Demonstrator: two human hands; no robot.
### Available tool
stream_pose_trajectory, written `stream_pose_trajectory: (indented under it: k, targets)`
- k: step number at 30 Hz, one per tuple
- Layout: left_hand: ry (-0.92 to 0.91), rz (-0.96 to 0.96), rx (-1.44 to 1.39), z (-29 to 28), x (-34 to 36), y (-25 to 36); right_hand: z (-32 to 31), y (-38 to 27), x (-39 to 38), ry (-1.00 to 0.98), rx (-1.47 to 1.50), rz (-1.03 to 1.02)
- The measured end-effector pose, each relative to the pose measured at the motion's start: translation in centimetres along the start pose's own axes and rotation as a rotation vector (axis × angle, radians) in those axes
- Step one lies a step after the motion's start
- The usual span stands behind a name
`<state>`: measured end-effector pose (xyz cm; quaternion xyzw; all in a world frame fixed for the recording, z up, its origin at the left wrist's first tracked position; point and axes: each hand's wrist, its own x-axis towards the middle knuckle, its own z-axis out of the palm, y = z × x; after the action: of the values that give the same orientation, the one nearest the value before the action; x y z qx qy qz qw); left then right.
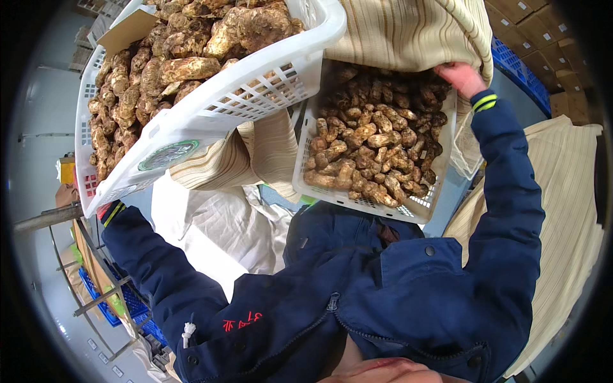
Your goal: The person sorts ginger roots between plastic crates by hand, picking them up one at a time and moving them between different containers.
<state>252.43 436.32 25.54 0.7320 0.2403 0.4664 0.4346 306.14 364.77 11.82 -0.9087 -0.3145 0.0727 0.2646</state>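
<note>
At 11 o'clock, the large white basket [182, 121] is tilted, full of brown roots [188, 69]. Striped cloth [402, 35] is at 1 o'clock; the lower basket [408, 213], also root-filled, at 2. The right hand [463, 78] has fingers gripping the cloth edge; the left hand [102, 209], at 9, is mostly hidden, so its grip I cannot tell.

Left crate [185, 131] holds roots [191, 69]; right crate [440, 169] too, its far end seemingly under cloth [408, 32].
</note>
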Motion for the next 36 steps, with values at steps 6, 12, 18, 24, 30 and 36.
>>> stream_pose_trajectory:
  k: [6, 12, 18, 24, 30, 36]
  targets:
    - [0.002, 0.043, 0.159, -0.7, -3.6, 0.3, -2.6, 1.5, 4.9, 0.352, -0.181, 0.03]
    - [-0.261, -0.531, -1.051, 0.2, -10.3, -1.3, -4.1, 1.4, 5.2, -0.028, 0.035, 0.169]
    - [0.223, -0.874, -1.089, 8.1, -23.5, -4.9, -2.9, 4.9, 5.0, 0.015, -0.635, -0.448]
    - [0.031, -1.12, -1.17, 18.3, -35.6, -3.7, 3.1, 1.4, 5.2, -0.046, -0.107, -0.426]
    - [-0.073, -1.282, -0.883, 25.3, -37.6, 3.5, 5.2, -8.2, 2.6, -0.338, 0.248, -0.179]
    - [-0.303, -1.156, -0.798, 28.2, -36.5, 7.7, 10.6, -9.5, 2.6, -0.338, -0.295, -0.484]
